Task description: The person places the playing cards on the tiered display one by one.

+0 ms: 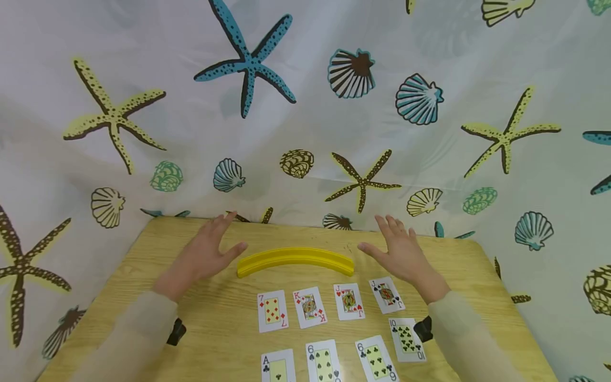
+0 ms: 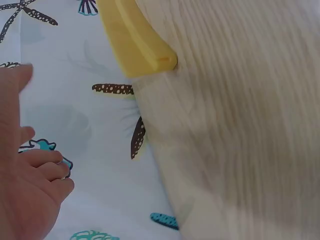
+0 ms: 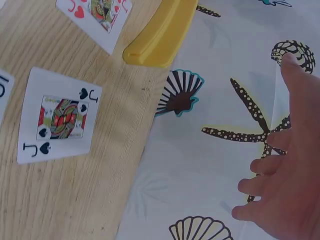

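Both of my hands hover over the far part of the table, fingers extended and holding nothing. My left hand (image 1: 206, 251) is to the left of a yellow curved card holder (image 1: 296, 258), its thumb pointing toward the holder's left end. On the other side, my right hand (image 1: 400, 251) is just beyond the jack of spades (image 1: 386, 295), thumb toward the holder's right end. The holder's long groove carries no cards. In the right wrist view, the jack of spades (image 3: 61, 117) lies face up beside the holder's end (image 3: 155, 45).
Nearer me lie more face-up cards: the 7 of diamonds (image 1: 272, 311), king of diamonds (image 1: 310, 307), jack of hearts (image 1: 349, 301), 10 of clubs (image 1: 407, 339), both black sixes and an ace (image 1: 278, 366). A shell-and-starfish cloth (image 1: 305, 122) hangs behind the wooden table (image 1: 215, 323).
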Action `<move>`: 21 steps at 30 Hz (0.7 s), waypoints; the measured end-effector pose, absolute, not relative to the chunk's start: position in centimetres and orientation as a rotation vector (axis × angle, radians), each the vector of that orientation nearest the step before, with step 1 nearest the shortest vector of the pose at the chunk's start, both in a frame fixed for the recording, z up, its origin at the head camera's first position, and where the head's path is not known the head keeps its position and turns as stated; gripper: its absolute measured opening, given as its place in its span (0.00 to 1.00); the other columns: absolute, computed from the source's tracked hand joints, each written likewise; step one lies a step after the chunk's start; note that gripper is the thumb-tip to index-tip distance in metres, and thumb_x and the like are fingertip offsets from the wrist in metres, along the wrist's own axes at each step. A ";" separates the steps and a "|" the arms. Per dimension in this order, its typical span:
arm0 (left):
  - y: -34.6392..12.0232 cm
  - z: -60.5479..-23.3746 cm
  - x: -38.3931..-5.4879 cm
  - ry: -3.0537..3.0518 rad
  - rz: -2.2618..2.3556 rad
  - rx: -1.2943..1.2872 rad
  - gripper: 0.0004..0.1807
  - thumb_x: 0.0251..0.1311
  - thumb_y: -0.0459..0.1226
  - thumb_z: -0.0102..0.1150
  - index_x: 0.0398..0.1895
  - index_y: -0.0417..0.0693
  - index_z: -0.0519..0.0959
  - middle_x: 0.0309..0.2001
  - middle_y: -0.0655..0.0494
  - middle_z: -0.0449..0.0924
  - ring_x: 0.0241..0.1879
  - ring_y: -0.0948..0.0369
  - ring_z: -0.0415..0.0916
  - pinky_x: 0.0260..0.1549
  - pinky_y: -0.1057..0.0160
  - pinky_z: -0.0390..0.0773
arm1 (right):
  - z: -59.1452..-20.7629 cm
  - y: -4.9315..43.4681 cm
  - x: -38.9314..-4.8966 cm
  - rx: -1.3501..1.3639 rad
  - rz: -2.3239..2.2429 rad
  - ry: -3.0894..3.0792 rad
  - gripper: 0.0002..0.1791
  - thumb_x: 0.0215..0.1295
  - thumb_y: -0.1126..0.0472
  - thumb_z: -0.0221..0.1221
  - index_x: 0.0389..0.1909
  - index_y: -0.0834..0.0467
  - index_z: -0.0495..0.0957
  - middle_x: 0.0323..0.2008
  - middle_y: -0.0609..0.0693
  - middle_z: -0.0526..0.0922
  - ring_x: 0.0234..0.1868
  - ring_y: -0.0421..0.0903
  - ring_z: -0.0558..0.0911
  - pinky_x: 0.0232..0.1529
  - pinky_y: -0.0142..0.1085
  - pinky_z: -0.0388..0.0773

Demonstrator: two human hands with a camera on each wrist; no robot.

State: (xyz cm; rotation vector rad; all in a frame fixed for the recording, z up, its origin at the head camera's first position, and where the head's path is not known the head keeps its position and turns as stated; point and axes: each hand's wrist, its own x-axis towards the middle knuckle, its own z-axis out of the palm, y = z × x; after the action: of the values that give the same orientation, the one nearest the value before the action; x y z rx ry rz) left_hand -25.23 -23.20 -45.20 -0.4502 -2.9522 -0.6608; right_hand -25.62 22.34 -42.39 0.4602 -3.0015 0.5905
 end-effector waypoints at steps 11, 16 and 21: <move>-22.5 -48.7 -23.9 -2.797 -0.930 -0.250 0.34 0.75 0.44 0.61 0.77 0.36 0.67 0.58 0.30 0.83 0.54 0.35 0.85 0.55 0.35 0.81 | -44.1 18.2 -25.3 0.515 0.938 -2.931 0.46 0.74 0.43 0.64 0.82 0.63 0.58 0.82 0.67 0.56 0.81 0.69 0.59 0.76 0.66 0.59; -22.5 -50.3 -23.5 -2.760 -1.023 -0.176 0.29 0.74 0.42 0.63 0.72 0.35 0.74 0.56 0.32 0.86 0.55 0.35 0.84 0.53 0.39 0.84 | -44.8 16.5 -25.0 0.525 0.999 -2.877 0.42 0.73 0.48 0.67 0.79 0.64 0.64 0.78 0.66 0.65 0.78 0.66 0.67 0.74 0.59 0.68; -22.5 -51.2 -23.6 -2.716 -1.129 -0.093 0.29 0.73 0.42 0.64 0.71 0.36 0.76 0.57 0.34 0.86 0.54 0.40 0.85 0.55 0.42 0.83 | -45.4 14.8 -24.7 0.498 1.088 -2.817 0.33 0.71 0.53 0.69 0.72 0.62 0.74 0.68 0.62 0.80 0.66 0.62 0.81 0.64 0.56 0.79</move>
State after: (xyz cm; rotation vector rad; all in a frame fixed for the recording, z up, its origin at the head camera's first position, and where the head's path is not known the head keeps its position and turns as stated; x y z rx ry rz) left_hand -23.56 -22.46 -51.16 -0.0934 -2.7162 -1.1294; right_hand -24.75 14.84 -45.45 0.4985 -2.8170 1.0883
